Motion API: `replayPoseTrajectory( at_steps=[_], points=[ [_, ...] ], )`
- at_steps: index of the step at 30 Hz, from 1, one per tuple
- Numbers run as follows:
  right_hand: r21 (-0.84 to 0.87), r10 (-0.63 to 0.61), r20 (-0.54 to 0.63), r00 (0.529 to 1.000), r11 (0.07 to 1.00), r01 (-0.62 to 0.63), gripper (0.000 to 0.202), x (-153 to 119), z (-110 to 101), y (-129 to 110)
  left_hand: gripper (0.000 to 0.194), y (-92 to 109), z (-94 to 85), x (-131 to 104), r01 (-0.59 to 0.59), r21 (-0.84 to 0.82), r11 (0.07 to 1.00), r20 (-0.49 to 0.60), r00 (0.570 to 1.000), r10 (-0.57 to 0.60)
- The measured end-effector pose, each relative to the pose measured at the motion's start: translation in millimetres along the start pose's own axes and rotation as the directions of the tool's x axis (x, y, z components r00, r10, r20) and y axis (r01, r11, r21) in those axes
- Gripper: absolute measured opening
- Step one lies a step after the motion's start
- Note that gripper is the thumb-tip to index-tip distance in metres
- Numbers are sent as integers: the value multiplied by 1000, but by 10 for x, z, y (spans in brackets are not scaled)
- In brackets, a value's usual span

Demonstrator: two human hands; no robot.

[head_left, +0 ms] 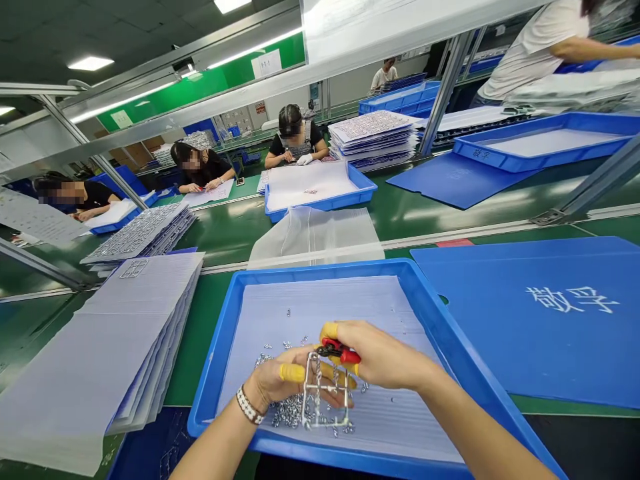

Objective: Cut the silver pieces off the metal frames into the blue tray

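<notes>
Over the blue tray (425,300), my left hand (290,377) holds a shiny silver frame (325,387) with small parts on it, its yellow-covered fingers behind and beside the frame. My right hand (367,350), also with yellow finger covers, grips red-handled cutters (345,353). The dark jaws of the cutters are at the frame's upper edge. Beneath my hands, many small silver pieces (290,410) lie scattered on the white sheet (320,293) lining the tray.
A stack of white sheets (145,320) stands left of the tray, a silver frame (134,268) on top. At right lies a blue board (550,333). Beyond are a conveyor (225,233), a smaller blue tray (365,190), metal posts and several people working.
</notes>
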State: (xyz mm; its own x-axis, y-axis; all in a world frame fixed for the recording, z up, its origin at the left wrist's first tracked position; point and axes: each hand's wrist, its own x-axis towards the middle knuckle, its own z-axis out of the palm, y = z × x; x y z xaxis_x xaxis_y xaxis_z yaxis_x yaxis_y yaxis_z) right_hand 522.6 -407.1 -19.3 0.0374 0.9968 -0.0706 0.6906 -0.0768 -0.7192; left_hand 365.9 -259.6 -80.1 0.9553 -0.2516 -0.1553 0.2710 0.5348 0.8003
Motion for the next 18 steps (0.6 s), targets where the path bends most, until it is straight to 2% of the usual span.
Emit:
replayPoseTrajectory(
  at_steps=[4, 7, 9, 11, 13, 15, 18],
  points=[
    [-63, 12, -2, 1000, 998, -12, 28, 26, 55, -19, 78, -119, 67, 47, -7, -40, 999, -9, 1000, 7],
    [-78, 35, -68, 997, 996, -40, 20, 31, 121, 23, 62, -225, 28, 34, -68, -98, 993, -107, 993, 57],
    [-43, 65, -176, 982, 996, -74, 11, 13, 158, 71, 53, -284, -14, 16, -149, -151, 977, -208, 971, 116],
    [19, 127, -295, 947, 992, -128, 6, -29, 196, 127, 56, -318, -51, -6, -222, -193, 956, -301, 941, 158],
    [61, 212, -364, 907, 977, -204, 12, -85, 251, 173, 64, -327, -75, -22, -272, -215, 938, -359, 915, 183],
    [51, 281, -378, 882, 958, -283, 16, -132, 333, 188, 65, -325, -81, -20, -320, -231, 919, -406, 890, 208],
    [-44, 298, -340, 892, 942, -331, 16, -154, 474, 147, 61, -330, -59, 20, -377, -243, 894, -478, 849, 228]
  ],
)
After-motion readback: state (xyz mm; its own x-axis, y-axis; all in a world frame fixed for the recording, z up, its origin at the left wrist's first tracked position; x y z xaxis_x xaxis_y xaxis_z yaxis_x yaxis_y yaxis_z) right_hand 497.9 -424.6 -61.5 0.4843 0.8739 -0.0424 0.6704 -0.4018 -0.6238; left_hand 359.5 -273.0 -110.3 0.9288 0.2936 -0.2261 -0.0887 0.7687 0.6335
